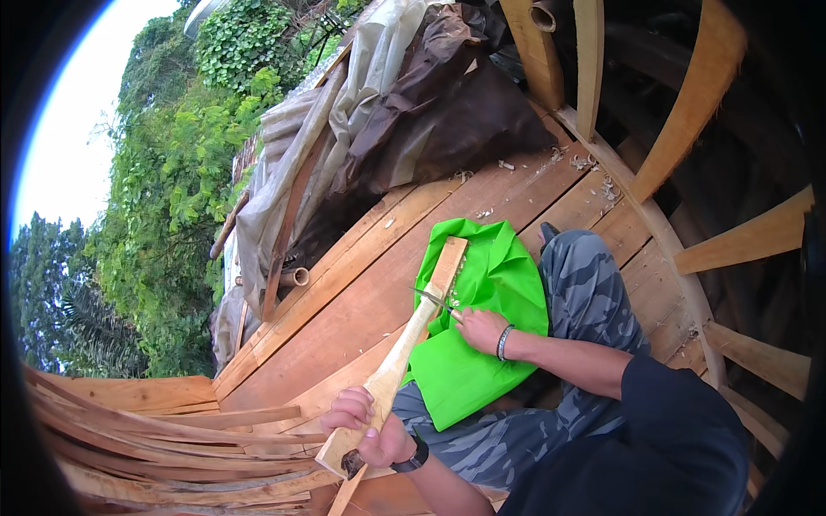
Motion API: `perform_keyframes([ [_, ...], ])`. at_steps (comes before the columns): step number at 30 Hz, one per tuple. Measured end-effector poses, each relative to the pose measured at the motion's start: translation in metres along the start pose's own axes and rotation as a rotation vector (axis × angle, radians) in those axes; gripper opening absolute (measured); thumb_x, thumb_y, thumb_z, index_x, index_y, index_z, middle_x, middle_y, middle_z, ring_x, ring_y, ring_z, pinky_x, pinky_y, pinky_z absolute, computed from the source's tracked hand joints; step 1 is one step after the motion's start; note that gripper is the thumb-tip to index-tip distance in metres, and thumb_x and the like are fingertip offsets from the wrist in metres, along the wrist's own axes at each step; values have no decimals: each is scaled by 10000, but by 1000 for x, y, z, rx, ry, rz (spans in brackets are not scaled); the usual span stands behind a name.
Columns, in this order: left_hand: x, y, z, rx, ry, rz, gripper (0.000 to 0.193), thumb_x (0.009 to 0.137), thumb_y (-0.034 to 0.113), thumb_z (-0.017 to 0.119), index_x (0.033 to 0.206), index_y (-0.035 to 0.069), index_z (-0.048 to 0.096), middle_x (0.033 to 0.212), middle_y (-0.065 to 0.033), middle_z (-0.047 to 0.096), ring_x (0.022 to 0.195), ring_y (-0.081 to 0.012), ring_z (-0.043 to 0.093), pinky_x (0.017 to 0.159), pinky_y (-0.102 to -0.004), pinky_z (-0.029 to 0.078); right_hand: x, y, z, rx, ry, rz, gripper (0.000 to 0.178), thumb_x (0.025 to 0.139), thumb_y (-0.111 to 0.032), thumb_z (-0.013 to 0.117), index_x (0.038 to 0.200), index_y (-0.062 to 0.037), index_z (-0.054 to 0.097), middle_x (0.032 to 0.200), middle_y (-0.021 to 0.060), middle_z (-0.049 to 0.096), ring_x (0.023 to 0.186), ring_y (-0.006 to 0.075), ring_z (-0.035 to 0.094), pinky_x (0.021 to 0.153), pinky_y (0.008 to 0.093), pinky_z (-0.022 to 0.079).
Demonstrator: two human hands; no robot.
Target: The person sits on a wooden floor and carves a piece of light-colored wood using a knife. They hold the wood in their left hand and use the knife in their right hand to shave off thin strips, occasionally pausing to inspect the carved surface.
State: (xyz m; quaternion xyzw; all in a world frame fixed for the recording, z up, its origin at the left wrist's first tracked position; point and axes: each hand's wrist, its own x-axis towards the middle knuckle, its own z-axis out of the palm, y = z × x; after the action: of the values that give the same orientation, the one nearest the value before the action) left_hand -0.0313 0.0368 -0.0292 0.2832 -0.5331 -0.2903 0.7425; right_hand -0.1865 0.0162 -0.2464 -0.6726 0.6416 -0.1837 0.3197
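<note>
A long, pale piece of carved wood [399,348] slants across the middle, narrow along its shaft and blockier at both ends. My left hand [372,426], with a dark band at the wrist, is closed around its near end, beside a dark hollow or knot. My right hand [482,329], wearing a bracelet, grips a knife [436,300], whose thin blade lies across the wood near its far block. Fingers partly hide the knife's handle. Under the wood, a bright green cloth [490,378] covers part of my lap, with small shavings on it.
I sit on a plank floor [379,297] scattered with curled shavings [609,187]. Curved wooden ribs [688,103] rise along the right. Crumpled tarpaulin [413,112] lies at the far side, near a pipe end [294,277]. Long wood strips [172,443] are stacked at lower left; trees [155,232] stand beyond.
</note>
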Motion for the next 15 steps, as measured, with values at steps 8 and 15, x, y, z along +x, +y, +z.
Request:
perform_keyframes([
  [8, 1, 5, 3, 29, 9, 7, 221, 559, 148, 456, 720, 91, 316, 595, -35, 289, 549, -146, 290, 585, -299, 312, -3, -15, -17, 21, -105, -6, 355, 957, -342, 462, 994, 8, 504, 709, 195, 648, 664, 370, 659, 594, 495, 525],
  [15, 1, 4, 15, -16, -42, -16, 218, 562, 136, 455, 726, 87, 321, 602, -39, 297, 559, -146, 290, 584, -303, 311, 6, 29, 7, -62, -117, 1, 344, 952, -332, 465, 1016, 3, 512, 786, 194, 665, 647, 359, 661, 592, 472, 531],
])
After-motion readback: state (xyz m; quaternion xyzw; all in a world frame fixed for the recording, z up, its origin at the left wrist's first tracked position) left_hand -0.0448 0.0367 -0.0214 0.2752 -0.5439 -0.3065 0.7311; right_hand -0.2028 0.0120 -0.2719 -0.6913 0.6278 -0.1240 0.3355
